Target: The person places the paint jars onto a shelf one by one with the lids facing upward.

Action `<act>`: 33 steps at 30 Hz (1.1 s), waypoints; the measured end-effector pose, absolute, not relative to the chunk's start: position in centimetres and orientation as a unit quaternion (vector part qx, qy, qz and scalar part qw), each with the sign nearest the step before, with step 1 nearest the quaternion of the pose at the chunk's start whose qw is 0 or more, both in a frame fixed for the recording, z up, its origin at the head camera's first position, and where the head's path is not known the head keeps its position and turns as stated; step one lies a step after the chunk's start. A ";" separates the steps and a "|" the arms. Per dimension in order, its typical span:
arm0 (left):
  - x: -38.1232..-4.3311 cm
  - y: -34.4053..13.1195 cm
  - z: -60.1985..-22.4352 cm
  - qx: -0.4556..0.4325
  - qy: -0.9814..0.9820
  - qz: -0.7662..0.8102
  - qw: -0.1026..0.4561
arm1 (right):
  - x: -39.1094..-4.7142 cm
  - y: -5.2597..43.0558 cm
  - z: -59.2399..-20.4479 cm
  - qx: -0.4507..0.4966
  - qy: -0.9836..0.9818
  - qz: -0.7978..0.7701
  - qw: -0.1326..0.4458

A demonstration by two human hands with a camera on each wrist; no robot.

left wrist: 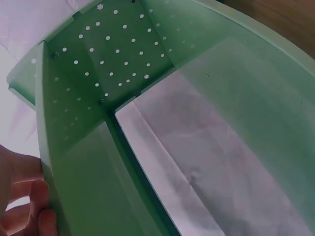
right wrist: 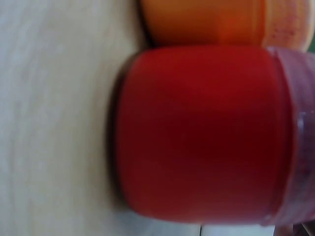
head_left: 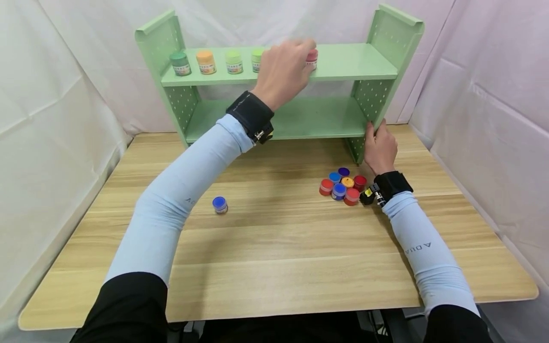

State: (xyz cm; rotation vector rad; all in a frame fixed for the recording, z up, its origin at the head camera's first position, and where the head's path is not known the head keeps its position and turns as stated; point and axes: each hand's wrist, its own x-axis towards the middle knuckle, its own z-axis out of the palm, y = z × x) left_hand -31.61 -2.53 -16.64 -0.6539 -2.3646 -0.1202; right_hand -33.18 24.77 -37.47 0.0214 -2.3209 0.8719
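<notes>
My left hand reaches to the top board of a green two-tier shelf, its fingers curled round a red-lidded jar that they half hide. The left wrist view shows only my fingertips beside the shelf's perforated side panel. My right hand grips the front edge of the shelf's right side panel, low down near the table. The right wrist view is filled by a red jar lid with an orange lid behind it.
A dark green jar, an orange jar and two light green jars stand in a row on the top board. Several jars cluster by my right wrist. A lone blue-lidded jar stands on the wooden table.
</notes>
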 end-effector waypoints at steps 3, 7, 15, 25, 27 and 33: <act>-30.9 -3.1 -17.1 -0.262 -0.892 -0.082 0.359 | -33.2 24.9 -37.5 0.008 -0.884 0.333 0.327; -29.5 -4.6 -18.8 -0.281 -0.856 -0.150 0.406 | -33.4 24.8 -37.5 0.012 -0.884 0.333 0.327; -27.4 -8.8 -24.5 -0.281 -0.857 -0.232 0.364 | -33.3 24.8 -37.4 0.005 -0.886 0.335 0.321; -26.9 -15.0 -29.8 -0.304 -0.890 -0.250 0.229 | -33.3 24.8 -37.4 0.010 -0.887 0.331 0.323; -26.9 -16.0 -30.1 -0.318 -0.895 -0.254 0.182 | -33.4 24.8 -37.4 0.007 -0.886 0.329 0.328; -27.2 -18.2 -30.6 -0.297 -0.920 -0.242 0.079 | -33.3 24.8 -37.6 0.012 -0.884 0.333 0.328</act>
